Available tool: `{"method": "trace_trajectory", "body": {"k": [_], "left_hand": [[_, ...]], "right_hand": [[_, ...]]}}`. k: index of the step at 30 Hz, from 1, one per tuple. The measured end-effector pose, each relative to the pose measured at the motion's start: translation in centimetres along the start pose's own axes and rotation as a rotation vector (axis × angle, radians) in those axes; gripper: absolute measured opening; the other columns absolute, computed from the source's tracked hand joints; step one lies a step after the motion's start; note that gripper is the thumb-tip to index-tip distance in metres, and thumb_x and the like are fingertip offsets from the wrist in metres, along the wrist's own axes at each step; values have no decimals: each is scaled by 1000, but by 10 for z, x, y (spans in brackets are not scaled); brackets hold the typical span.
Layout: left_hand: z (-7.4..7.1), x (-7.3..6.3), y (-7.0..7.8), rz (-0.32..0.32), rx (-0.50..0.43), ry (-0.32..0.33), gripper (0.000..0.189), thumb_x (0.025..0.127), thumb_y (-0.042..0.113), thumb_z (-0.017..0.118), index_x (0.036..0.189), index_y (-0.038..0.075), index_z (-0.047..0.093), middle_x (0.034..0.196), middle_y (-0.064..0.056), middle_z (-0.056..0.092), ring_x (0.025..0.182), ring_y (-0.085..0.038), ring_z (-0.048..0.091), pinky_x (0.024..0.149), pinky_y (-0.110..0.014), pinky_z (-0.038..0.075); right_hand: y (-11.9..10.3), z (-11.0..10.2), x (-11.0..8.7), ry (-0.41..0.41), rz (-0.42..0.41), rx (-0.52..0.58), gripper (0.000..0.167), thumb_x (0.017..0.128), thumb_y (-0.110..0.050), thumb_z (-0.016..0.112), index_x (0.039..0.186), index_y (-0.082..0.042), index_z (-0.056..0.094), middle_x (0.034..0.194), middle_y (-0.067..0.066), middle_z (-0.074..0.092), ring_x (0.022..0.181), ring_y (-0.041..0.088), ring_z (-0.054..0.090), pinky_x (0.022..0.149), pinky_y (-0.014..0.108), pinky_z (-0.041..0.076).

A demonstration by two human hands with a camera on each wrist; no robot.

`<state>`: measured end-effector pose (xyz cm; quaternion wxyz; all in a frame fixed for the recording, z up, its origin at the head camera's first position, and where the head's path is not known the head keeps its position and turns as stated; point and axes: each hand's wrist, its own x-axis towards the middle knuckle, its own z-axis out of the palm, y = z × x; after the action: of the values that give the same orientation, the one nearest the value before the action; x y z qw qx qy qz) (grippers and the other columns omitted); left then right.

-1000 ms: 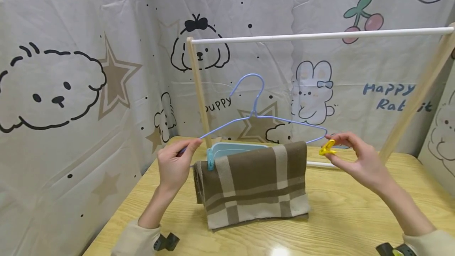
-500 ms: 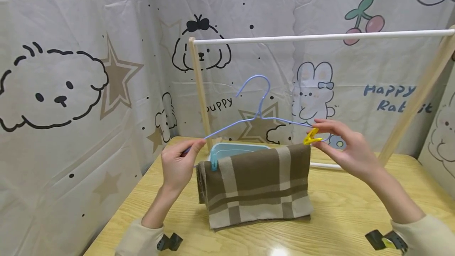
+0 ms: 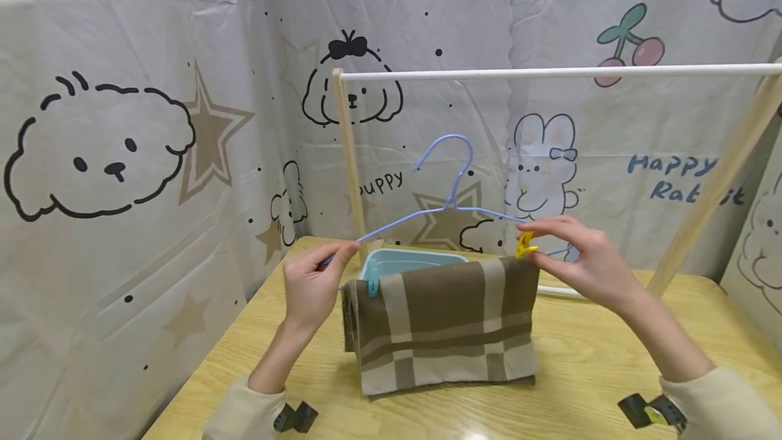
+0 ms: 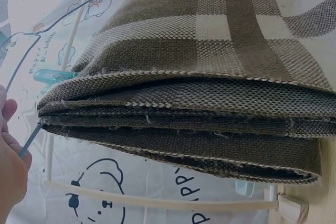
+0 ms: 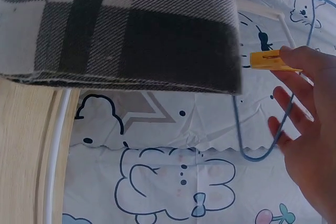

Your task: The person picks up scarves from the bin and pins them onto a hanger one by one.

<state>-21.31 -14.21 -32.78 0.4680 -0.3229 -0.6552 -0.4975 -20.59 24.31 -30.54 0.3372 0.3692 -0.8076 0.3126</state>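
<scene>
A blue wire clothes hanger [image 3: 452, 206] carries a folded brown-and-cream plaid cloth [image 3: 446, 324] draped over its lower bar. My left hand [image 3: 314, 284] grips the hanger's left corner. Near that end a teal clothespin [image 3: 373, 278] clips the cloth's top edge; it also shows in the left wrist view as a teal peg [image 4: 52, 76]. My right hand [image 3: 580, 260] pinches a yellow clothespin [image 3: 524, 246] between thumb and fingers, right at the cloth's top right corner. In the right wrist view the yellow peg [image 5: 273, 60] points toward the cloth's edge, with the hanger's right corner below it.
Behind the cloth stands a light-blue plastic basket [image 3: 415, 260] on the wooden table [image 3: 592, 365]. A rack with wooden posts [image 3: 348, 155] and a white top rod [image 3: 550, 74] rises at the back. A printed curtain [image 3: 214, 290] surrounds the table.
My right hand has moved left with the yellow clothespin, from beyond the hanger's right corner to the cloth's top right edge. My left hand keeps its grip on the hanger.
</scene>
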Motion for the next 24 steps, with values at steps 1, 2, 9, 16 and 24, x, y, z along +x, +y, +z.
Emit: {"method": "trace_trajectory", "body": {"k": [1,2,9,16,24], "left_hand": [[1,0,0,0,0,0,6,83,0,77,78,-3,76,59,-7,61,48,-3,36,43,-20,24],[1,1,1,4,0,0,5,83,-1,77,78,-3,76,59,-6,60,48,-4,35,43,-21,24],[4,1,1,1,-4,-8,9,84,2,77,79,-4,76,60,-7,63,47,-2,33,42,-19,22],[6,0,2,10,-11,-2,7,85,3,77,80,-3,76,62,-7,64,46,-2,33,42,-18,22],[9,5,7,76,-30,26,15,88,12,75,80,-1,77,62,-8,65,46,-6,34,43,-17,24]], "right_hand": [[1,0,0,-3,-4,-14,56,67,13,82,117,-10,72,110,1,70,109,-5,57,97,7,39],[1,0,-1,-6,-16,-32,56,67,13,83,116,-10,72,108,2,70,108,-4,56,97,6,38],[6,1,-5,-24,-85,-107,59,63,9,84,118,-8,71,102,4,71,103,9,56,100,8,34],[5,1,-5,-1,-73,-66,47,64,14,83,104,-9,76,97,-2,69,95,2,55,82,9,42],[1,3,-3,-47,-126,-195,37,64,6,85,91,-18,76,80,-6,48,72,1,36,57,13,32]]}}
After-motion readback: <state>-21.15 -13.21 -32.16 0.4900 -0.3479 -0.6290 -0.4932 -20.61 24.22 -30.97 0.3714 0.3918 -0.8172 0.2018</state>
